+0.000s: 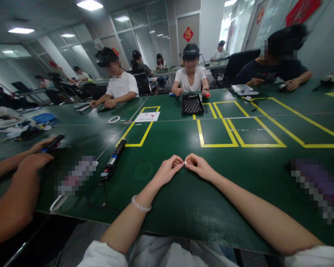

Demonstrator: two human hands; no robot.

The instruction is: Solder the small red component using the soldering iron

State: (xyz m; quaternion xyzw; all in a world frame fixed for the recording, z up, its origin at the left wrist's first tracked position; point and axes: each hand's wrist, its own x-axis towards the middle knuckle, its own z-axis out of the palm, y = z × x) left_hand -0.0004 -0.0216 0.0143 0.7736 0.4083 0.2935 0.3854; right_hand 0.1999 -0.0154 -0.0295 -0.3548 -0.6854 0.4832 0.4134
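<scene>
Sleeves [308, 256]: white, short | left wrist: pale translucent bangle [141, 204] | right wrist: bare

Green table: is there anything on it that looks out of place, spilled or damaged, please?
A faint round mark shows left of the left hand; whether it is a stain or wear, I cannot tell. The white sheet lies askew across the yellow outline. No obvious spill or breakage is visible.

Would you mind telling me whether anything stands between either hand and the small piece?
Nothing visible does: the left hand and right hand meet at the small piece, pinched at their fingertips. The dark device lies off to the left and the black tray sits across the table, both out of the way.
</scene>
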